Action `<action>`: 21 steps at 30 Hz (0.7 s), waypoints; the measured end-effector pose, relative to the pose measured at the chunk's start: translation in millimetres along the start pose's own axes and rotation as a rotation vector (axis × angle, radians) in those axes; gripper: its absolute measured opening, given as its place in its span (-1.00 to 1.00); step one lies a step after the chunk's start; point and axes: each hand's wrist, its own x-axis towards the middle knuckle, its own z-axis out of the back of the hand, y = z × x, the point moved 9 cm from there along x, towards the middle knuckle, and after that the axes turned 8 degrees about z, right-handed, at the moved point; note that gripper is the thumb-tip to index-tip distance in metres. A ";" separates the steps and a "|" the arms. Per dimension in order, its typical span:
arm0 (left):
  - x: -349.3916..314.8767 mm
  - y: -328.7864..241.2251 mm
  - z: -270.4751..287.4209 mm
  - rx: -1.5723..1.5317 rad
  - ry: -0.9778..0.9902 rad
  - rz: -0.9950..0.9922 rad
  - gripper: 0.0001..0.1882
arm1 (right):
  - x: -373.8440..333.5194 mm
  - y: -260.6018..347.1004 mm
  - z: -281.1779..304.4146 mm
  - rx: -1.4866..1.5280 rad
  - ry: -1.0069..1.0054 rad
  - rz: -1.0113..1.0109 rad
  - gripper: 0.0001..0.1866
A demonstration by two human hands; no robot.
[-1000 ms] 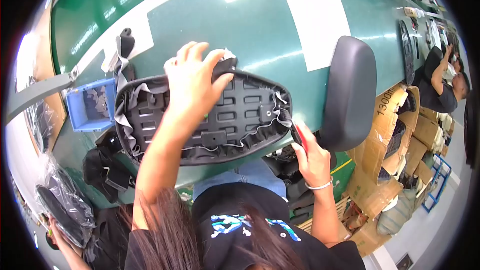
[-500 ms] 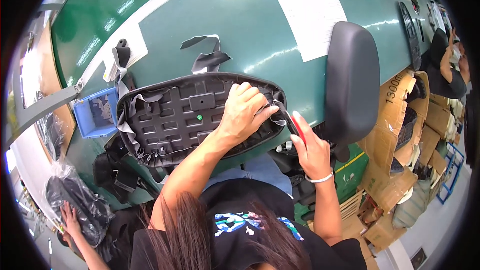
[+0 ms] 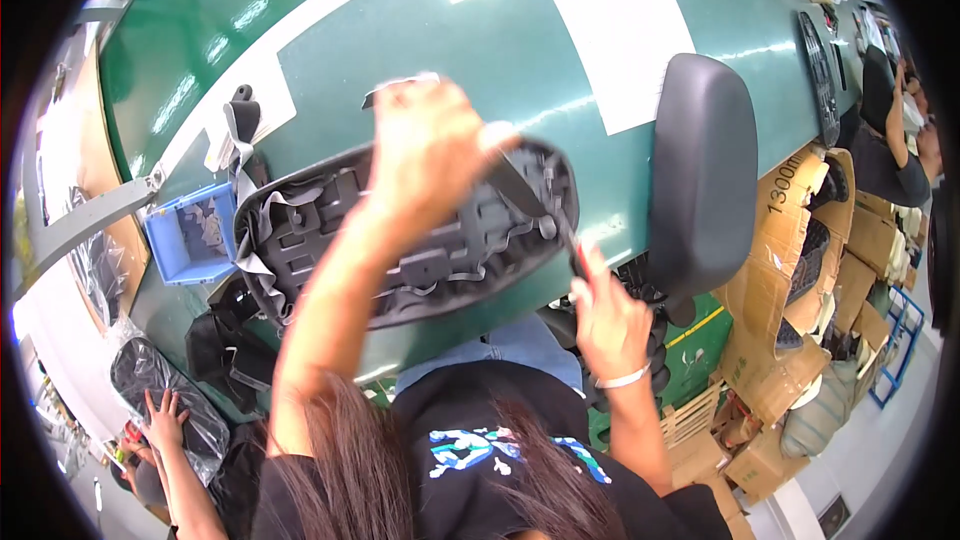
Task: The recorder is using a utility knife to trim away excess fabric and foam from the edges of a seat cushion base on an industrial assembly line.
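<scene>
An upholstered black seat pad (image 3: pixel 425 268) lies underside up at the table's near edge, its ribbed plastic base showing and loose fabric edging round the rim. My left hand (image 3: pixel 425 145), blurred, is closed on a dark fabric strip (image 3: pixel 515 187) and holds it taut above the pad. The strip's other end is at the pad's right end. My right hand (image 3: pixel 612 325) grips a red-handled knife (image 3: pixel 583 258), its tip against the strip near that end. A fabric scrap on the table is mostly hidden behind my left hand.
A smooth black pad (image 3: pixel 705 175) stands at the right. A blue bin (image 3: pixel 190 240) of grey scraps sits left, beside a metal arm (image 3: pixel 85 215). Lower left, another person's hand (image 3: pixel 165 420) touches a plastic-wrapped pad (image 3: pixel 190 400). Cardboard boxes (image 3: pixel 770 290) stand right; white paper (image 3: pixel 620 30) lies behind.
My left hand has moved up and left from the pad's right end, drawing the fabric strip out taut. My right hand has shifted slightly down and left with the knife.
</scene>
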 end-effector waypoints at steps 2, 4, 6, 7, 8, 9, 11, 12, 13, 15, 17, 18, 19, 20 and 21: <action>14.3 58.6 7.2 -0.131 -0.036 0.228 -0.61 | 46.7 0.5 17.0 -0.123 0.008 0.104 -0.46; -4.6 115.6 -13.0 -0.622 0.104 0.923 -0.60 | 90.7 4.1 26.5 -0.227 0.129 0.157 -0.48; -16.3 109.7 -14.0 -0.693 0.232 1.006 -0.64 | 111.1 -3.0 21.8 -0.275 0.231 0.178 -0.49; -23.8 100.0 -17.6 -0.763 0.358 1.081 -0.67 | 119.9 -5.6 19.8 -0.193 0.192 0.246 -0.48; -13.8 80.7 -6.6 -0.748 0.167 0.946 -0.70 | 126.4 -6.2 19.3 -0.114 0.154 0.310 -0.47; 4.0 55.0 4.8 -0.822 0.094 0.664 -0.70 | 130.7 -3.2 17.2 -0.115 0.159 0.316 -0.47; 21.3 27.4 4.1 -0.985 0.161 0.369 -0.73 | 130.7 18.0 16.2 -0.177 0.137 0.357 -0.47; 27.3 27.0 -6.6 -0.701 0.272 0.404 -0.75 | 130.3 22.0 19.0 -0.160 0.158 0.335 -0.48; 31.0 29.3 -17.6 -0.415 0.380 0.430 -0.77 | 128.3 19.8 17.2 -0.171 0.168 0.332 -0.48; 30.2 0.6 -13.6 0.044 0.098 0.052 -0.78 | 125.3 13.7 18.8 0.061 0.129 0.316 -0.46; 28.1 -6.5 -22.5 0.218 0.036 -0.097 -0.75 | 123.2 15.0 15.3 0.040 0.151 0.316 -0.45; 31.4 -1.4 -23.8 0.211 0.034 -0.094 -0.75 | 123.6 18.3 13.4 -0.059 0.160 0.296 -0.45; 34.6 5.9 -29.4 0.128 0.099 -0.095 -0.73 | 122.4 22.1 10.8 -0.157 0.168 0.277 -0.44; 36.6 12.9 -33.4 0.047 0.163 -0.095 -0.71 | 117.1 26.1 6.9 -0.116 0.150 0.262 -0.41; 42.0 18.3 -26.2 0.042 0.161 -0.091 -0.71 | 109.5 28.1 1.9 -0.091 0.134 0.241 -0.38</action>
